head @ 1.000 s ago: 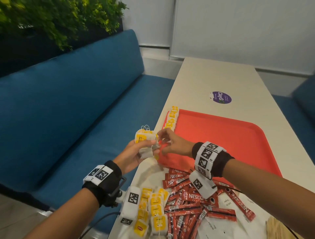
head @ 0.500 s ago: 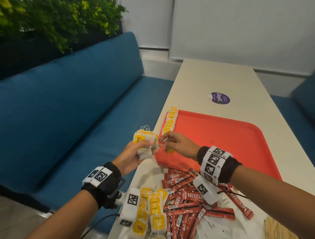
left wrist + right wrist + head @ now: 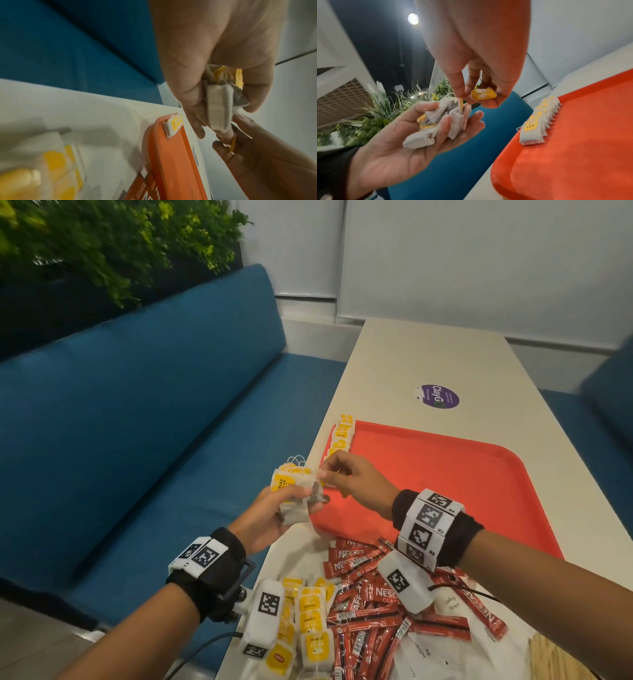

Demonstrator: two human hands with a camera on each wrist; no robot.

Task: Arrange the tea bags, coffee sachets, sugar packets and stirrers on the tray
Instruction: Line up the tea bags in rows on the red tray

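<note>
You're partway through the tea bags: your left hand (image 3: 274,517), off the table's left edge, cups a loose bunch of tea bags (image 3: 440,121) in curled fingers, and your right hand (image 3: 352,481) pinches one by its yellow tag (image 3: 483,93). Next, I'd judge, you free that bag and add it to the row (image 3: 539,121) along the tray (image 3: 445,491)'s left rim

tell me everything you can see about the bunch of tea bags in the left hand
The bunch of tea bags is a crumpled handful of off-white, paper-like pouches with yellow tags and thin white strings looping from the top. It lies in the cupped left hand, held beside the table's edge, near the orange tray. The right hand pinches at its top, a yellow tag between its fingertips.
</note>
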